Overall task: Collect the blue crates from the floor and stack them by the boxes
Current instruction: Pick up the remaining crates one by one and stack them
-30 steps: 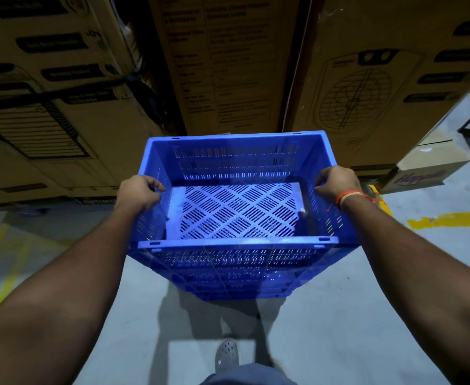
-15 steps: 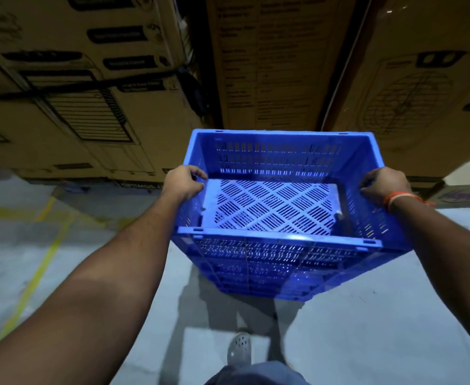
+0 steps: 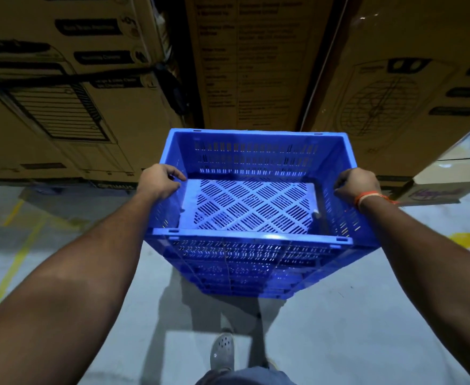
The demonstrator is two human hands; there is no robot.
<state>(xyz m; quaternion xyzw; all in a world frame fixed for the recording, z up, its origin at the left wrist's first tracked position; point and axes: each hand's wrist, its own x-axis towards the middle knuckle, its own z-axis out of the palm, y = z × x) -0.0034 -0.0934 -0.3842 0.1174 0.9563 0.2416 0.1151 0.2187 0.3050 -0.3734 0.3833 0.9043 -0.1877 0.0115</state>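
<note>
Hands on both sides of a blue crate, held up off the grey concrete floor right in front of a wall of big cardboard boxes. Left hand is curled over the left rim, fingers hooked inside the wall. Right hand does the same on the right rim, fingers wrapped over the edge, and there's an orange wristband on that wrist. Crate is the slotted plastic kind, lattice bottom, nothing visible inside. Looks like more than one crate nested under it going by the layered ribs below the near rim, but I can't tell how many. Its far rim sits near the boxes; touching or not, can't say. Yellow floor lines run off to the left, another yellow patch to the right. One grey clog pokes out below the crate.
</note>
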